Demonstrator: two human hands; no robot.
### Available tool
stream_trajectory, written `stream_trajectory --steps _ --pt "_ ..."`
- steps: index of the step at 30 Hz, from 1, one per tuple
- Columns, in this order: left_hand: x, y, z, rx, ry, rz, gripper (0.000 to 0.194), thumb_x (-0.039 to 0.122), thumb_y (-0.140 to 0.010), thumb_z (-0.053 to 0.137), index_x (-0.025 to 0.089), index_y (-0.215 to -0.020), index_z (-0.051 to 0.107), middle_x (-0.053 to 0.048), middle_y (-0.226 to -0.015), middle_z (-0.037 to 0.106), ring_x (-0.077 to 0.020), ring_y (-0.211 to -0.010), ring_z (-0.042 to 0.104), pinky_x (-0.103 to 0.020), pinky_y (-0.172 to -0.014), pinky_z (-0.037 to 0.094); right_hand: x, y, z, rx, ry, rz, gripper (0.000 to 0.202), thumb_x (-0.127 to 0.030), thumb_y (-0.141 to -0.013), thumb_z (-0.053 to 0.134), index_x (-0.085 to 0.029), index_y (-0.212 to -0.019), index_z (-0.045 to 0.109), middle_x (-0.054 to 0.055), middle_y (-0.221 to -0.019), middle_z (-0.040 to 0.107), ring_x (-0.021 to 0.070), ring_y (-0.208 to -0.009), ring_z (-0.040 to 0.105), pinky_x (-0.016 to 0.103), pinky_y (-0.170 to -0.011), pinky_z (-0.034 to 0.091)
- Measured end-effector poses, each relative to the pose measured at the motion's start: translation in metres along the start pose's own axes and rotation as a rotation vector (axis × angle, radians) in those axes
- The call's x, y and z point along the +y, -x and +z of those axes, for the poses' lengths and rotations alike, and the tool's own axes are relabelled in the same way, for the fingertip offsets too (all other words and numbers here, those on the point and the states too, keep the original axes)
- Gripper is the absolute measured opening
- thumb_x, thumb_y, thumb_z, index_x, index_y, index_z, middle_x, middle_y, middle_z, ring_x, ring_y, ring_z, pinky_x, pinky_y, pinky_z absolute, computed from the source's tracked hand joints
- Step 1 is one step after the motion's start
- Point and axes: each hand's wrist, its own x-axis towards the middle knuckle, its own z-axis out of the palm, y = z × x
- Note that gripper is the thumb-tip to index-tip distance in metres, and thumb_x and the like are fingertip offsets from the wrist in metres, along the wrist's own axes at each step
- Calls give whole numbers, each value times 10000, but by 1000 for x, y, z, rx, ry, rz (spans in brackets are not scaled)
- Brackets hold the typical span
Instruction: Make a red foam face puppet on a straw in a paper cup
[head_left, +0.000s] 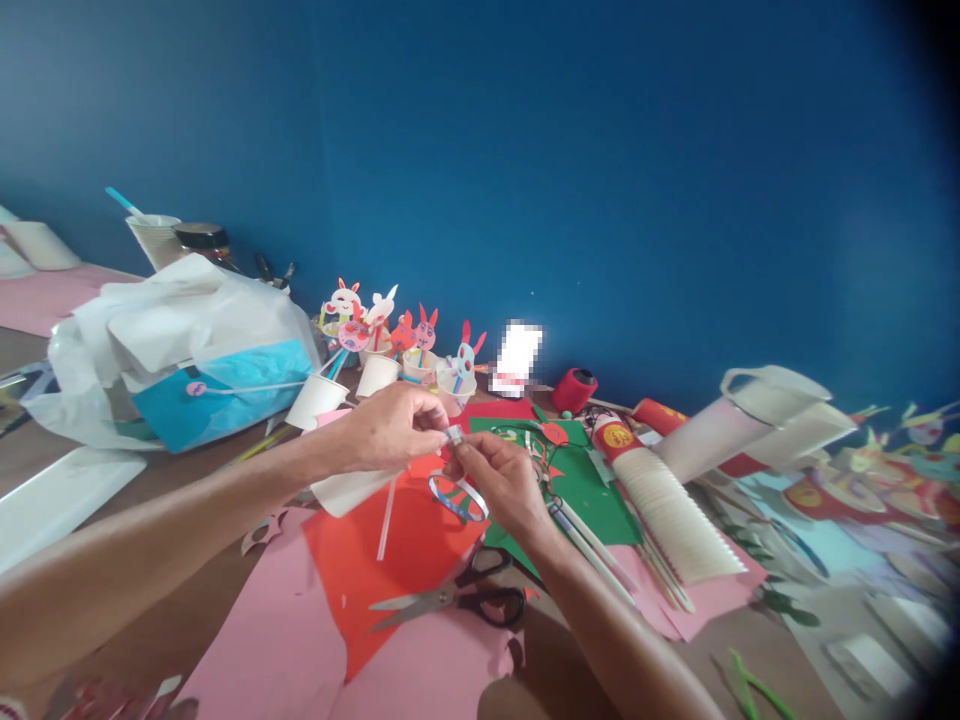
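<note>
My left hand (394, 425) is closed, its thumb and fingertips pinching a small pale, shiny strip (454, 434) that looks like clear tape. From the other side my right hand (506, 480) pinches the same strip, thumb and forefinger together. Just under the right fingers hangs a narrow white-and-blue ring (469, 515), like a tape roll; whether the curled fingers grip it is hidden. Below the hands lie an orange-red paper sheet (352, 570), a thin white stick (386, 520) and black-handled scissors (442, 600), blades partly apart.
Paper cups (319, 400) with paper animals on straws stand behind. Left are a plastic bag (187, 300) and a white tray (67, 490). A stack of cups (675, 510), green paper (592, 500), red thread (574, 388) and a white jug (705, 430) lie right. A blue wall rises behind.
</note>
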Motion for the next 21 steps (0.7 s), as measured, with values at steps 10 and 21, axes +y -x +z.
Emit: stream_trajectory --steps 10,21 --pt "-2 2 13 217 -315 150 109 194 -711 501 180 -655 593 2 -629 617 -134 -605 543 -251 -573 360 -3 1 2 32 -2 4 265 -338 -816 506 -152 -659 613 21 -598 630 121 -573 577 229 -587 456" --pt "9 13 22 324 -688 394 187 102 -802 425 162 -705 572 -53 -780 638 -198 -783 534 -381 -771 327 0 0 1 55 33 -111 349 -378 -852 444 -162 -614 580 8 -590 594 121 -577 539 230 -590 409"
